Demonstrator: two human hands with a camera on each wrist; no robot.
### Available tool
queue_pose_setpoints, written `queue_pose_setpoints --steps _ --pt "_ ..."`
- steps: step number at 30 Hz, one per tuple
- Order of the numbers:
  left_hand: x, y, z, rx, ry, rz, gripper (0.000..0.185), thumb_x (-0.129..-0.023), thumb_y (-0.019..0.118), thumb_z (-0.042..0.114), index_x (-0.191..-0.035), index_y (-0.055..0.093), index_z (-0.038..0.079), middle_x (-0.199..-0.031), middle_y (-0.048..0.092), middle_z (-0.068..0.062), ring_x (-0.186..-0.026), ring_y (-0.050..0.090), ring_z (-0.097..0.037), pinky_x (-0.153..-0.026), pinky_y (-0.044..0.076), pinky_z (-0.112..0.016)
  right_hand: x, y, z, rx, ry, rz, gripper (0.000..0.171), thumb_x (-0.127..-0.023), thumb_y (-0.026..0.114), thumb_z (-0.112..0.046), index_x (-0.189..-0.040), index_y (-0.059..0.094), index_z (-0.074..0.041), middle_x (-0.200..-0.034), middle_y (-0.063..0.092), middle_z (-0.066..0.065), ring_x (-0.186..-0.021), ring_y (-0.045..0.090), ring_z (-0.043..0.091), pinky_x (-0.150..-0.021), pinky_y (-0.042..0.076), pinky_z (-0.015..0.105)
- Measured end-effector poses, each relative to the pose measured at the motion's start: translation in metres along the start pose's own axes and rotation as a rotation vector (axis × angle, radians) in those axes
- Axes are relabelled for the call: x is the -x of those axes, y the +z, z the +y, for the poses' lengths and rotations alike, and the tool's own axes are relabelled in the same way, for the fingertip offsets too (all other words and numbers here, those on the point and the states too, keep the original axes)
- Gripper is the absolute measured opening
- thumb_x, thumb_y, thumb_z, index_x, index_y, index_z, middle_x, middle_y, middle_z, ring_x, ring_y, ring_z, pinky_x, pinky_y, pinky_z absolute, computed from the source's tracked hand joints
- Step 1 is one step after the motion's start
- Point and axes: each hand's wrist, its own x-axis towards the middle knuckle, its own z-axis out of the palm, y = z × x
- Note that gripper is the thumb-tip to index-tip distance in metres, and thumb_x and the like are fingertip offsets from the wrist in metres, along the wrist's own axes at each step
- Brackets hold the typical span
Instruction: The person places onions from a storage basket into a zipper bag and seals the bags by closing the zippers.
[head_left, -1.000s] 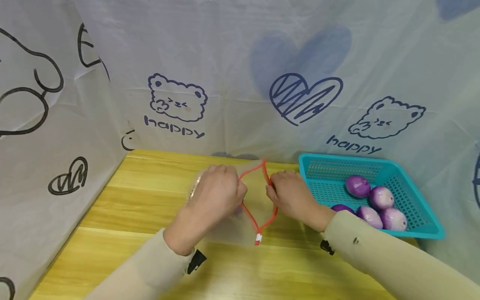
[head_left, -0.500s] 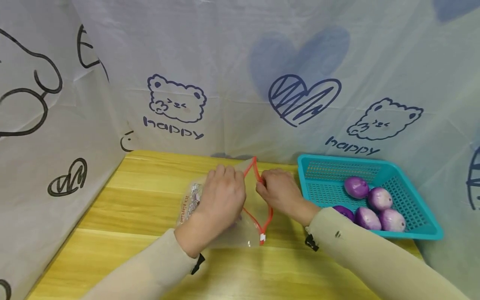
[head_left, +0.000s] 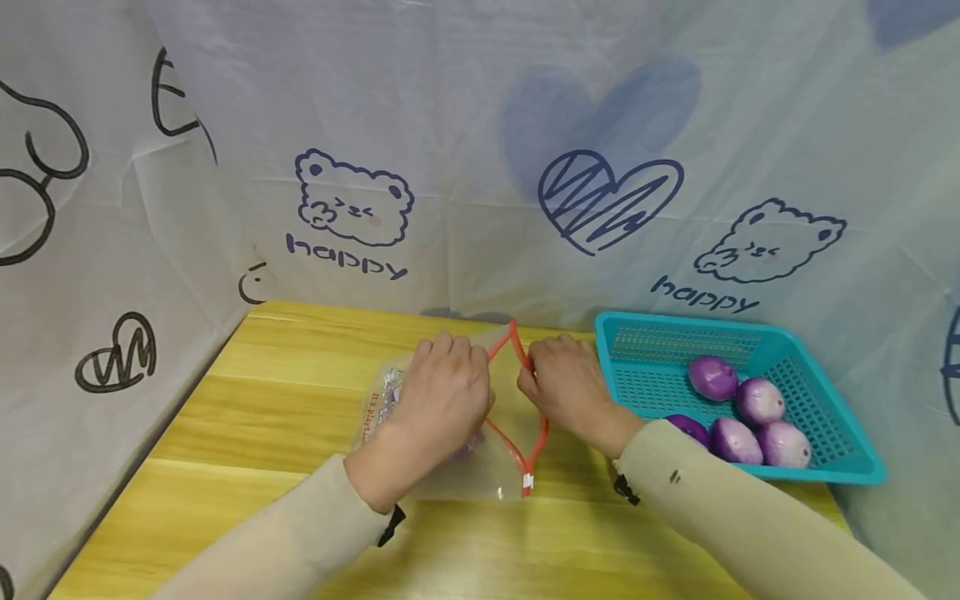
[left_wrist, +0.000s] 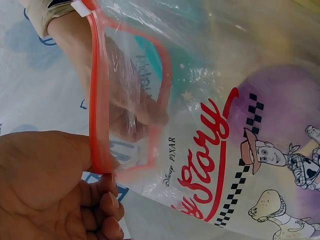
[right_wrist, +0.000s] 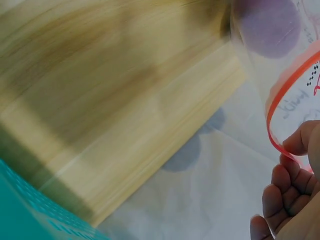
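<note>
A clear zip bag [head_left: 480, 479] with a red zip edge and a white slider lies on the table, its mouth spread in a diamond shape. My left hand [head_left: 446, 392] pinches the left side of that red edge between thumb and fingers. Opposite it, my right hand [head_left: 566, 379] pinches the right side. Printed lettering and cartoon figures cover the bag [left_wrist: 205, 165] in the left wrist view. Through the plastic shows a round purple onion [right_wrist: 270, 25], blurred; my left hand covers part of the bag's contents in the head view.
A turquoise basket [head_left: 840, 396] stands to the right of my right hand, with several purple onions [head_left: 783, 443] in it. Behind the wooden table [head_left: 247, 400] hangs a white printed cloth [head_left: 465, 250], which also lines the left side.
Both hands have shifted slightly, the right one a little left overall, and the bag's mouth has become narrower. More of the bag's printed left end shows now.
</note>
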Motion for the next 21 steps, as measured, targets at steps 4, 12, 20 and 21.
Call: queue_pose_setpoints --steps 4,12,20,21 --pt "0.000 0.003 -0.001 0.020 -0.010 0.003 0.025 -0.091 0.071 0.023 -0.077 0.056 0.008 -0.070 0.046 -0.003 -0.068 0.039 -0.020 -0.060 0.032 -0.032 0.001 0.001 0.000 0.018 -0.017 0.005 0.024 -0.091 0.068 -0.025 -0.074 0.057 -0.013 -0.070 0.055 0.001 -0.074 0.054 0.026 -0.067 0.040 0.040" --pt "0.001 0.006 -0.004 0.086 -0.036 0.059 0.022 -0.087 0.069 0.016 -0.075 0.053 0.008 -0.067 0.043 -0.002 -0.065 0.039 -0.021 -0.058 0.030 -0.032 0.007 -0.004 0.004 0.011 -0.093 0.067 0.019 -0.092 0.074 -0.025 -0.086 0.067 -0.009 -0.084 0.068 0.006 -0.083 0.060 0.030 -0.073 0.045 0.044" --pt "0.000 0.003 -0.005 0.134 -0.063 0.099 0.023 -0.085 0.069 0.012 -0.072 0.050 0.008 -0.067 0.032 0.000 -0.063 0.038 -0.021 -0.056 0.031 -0.032 0.020 -0.021 0.038 0.072 -0.181 0.118 0.016 -0.093 0.071 -0.021 -0.092 0.068 -0.005 -0.087 0.067 0.008 -0.085 0.057 0.031 -0.071 0.041 0.042" --pt "0.000 0.002 -0.005 0.140 -0.065 0.102 0.023 -0.085 0.068 0.011 -0.072 0.050 0.008 -0.067 0.031 0.000 -0.062 0.037 -0.021 -0.056 0.031 -0.032 0.023 -0.024 0.045 0.088 -0.190 0.112 0.016 -0.094 0.070 -0.021 -0.093 0.067 -0.005 -0.087 0.066 0.008 -0.084 0.055 0.030 -0.070 0.040 0.041"
